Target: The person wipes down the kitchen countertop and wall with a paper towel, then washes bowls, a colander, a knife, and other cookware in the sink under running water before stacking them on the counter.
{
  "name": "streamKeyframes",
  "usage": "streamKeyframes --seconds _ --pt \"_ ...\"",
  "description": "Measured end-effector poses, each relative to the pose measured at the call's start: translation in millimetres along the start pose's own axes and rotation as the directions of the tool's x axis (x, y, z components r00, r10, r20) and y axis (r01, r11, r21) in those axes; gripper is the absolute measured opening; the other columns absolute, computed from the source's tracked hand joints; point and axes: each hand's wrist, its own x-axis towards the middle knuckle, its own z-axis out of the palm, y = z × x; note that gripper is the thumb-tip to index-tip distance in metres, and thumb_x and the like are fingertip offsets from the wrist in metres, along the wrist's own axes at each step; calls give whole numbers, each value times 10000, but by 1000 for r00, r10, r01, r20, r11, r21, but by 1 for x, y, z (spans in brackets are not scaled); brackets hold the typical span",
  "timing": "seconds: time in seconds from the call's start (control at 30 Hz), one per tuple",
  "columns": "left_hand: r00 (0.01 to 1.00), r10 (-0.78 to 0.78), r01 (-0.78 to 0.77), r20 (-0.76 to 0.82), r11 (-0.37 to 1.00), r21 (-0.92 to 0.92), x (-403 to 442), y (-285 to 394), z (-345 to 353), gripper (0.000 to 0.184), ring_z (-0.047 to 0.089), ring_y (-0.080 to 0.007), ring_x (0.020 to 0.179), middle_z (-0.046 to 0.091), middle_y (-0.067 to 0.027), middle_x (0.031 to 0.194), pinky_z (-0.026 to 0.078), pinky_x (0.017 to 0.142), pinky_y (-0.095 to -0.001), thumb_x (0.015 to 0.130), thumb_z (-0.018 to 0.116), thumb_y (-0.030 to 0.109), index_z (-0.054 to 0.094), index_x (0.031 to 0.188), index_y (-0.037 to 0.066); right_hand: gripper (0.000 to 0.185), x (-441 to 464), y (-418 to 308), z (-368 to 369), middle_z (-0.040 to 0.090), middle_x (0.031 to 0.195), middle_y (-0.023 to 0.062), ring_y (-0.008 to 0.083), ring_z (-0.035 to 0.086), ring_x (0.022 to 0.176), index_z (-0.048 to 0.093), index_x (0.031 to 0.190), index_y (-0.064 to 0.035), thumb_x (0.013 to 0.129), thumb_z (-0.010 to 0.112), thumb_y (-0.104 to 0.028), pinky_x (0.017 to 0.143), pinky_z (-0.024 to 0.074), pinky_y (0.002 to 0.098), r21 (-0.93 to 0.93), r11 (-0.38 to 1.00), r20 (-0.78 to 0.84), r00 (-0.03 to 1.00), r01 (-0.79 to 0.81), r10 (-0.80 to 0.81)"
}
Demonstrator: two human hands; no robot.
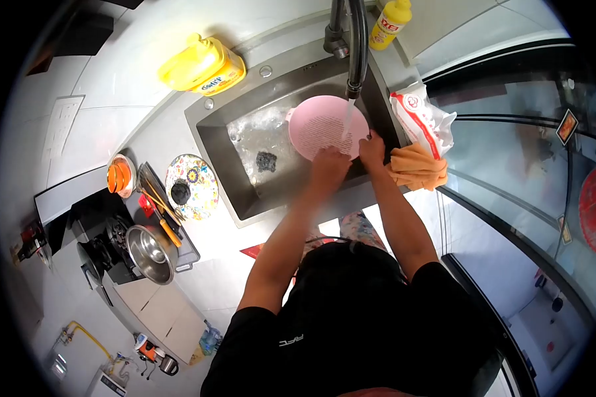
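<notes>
A round pink colander with a perforated base is tilted inside the steel sink. Water runs from the dark faucet down into it. My right hand is closed round the colander's rim on its right side. At the near edge, my left hand reaches over onto the perforated base; its fingers are blurred, and whether they hold anything is hidden. Suds and a dark scouring pad lie on the sink floor, left of the colander.
Behind the sink stand a yellow detergent jug and a yellow bottle. On the right are a white plastic bag and an orange cloth. A patterned round plate, utensils and a steel pot are left.
</notes>
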Motion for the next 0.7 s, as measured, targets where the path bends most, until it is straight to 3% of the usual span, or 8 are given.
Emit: streamKeyframes --seconds 0.1,0.17,0.2,0.23,0.27,0.47,0.57,0.7 --pt "888 -6 -21 -460 998 -54 -9 -13 -25 327 653 -335 814 659 -167 997 523 818 -451 800 682 164 667 1119 96 395 0 2 2 674 1143 237 408 635 1090 633 1191 -15 819 580 -138 947 487 433 40 998 -90 994 -51 55" --pt "645 -365 473 -671 881 -24 -18 -21 -25 444 655 -294 865 631 -153 1084 543 753 -422 821 716 184 588 1239 102 407 -4 0 1 681 1123 239 403 650 1060 633 1197 -10 812 569 -126 923 500 436 -18 1000 -43 999 -5 4" --pt "636 -369 481 -678 876 -25 -22 -29 -13 444 655 -294 865 631 -153 1084 543 753 -422 821 716 184 588 1239 102 407 -2 1 3 681 1123 239 403 650 1060 633 1197 -10 812 569 -126 923 500 436 -22 1000 -36 999 7 -8" --pt "577 -742 456 -340 638 -620 -27 -39 -2 475 661 -273 881 624 -132 1113 551 704 -408 854 697 199 524 1290 123 409 -1 3 5 680 1117 247 410 653 1047 630 1194 3 813 564 -128 912 503 436 122 991 73 997 -45 37" --pt "561 -814 368 151 82 -926 -32 -47 3 509 668 -251 898 617 -111 1142 559 654 -395 886 678 213 460 1341 144 410 0 3 8 679 1111 255 417 656 1034 627 1191 16 814 559 -130 901 506 437 256 960 191 980 -111 63" --pt "490 -751 327 443 -313 -892 -25 -29 -37 510 681 -209 844 590 -99 1158 575 587 -373 915 570 151 336 1362 222 293 -15 8 15 703 923 147 236 681 821 661 1034 40 853 592 -180 725 530 383 -74 974 131 970 216 -206" --pt "500 -780 361 377 -209 -909 -30 -31 -47 617 688 -251 894 583 -129 1208 590 627 -410 901 523 71 255 1448 169 314 -6 1 -5 682 856 101 157 630 693 658 985 28 890 646 -272 581 482 332 382 905 440 898 -190 2" --pt "528 -849 257 -29 192 -947 -35 -58 3 748 653 -338 1056 527 -188 1326 593 751 -453 861 534 -6 185 1517 76 374 4 6 4 658 787 69 106 563 588 665 1003 18 892 684 -339 481 404 293 451 875 357 934 -177 5"
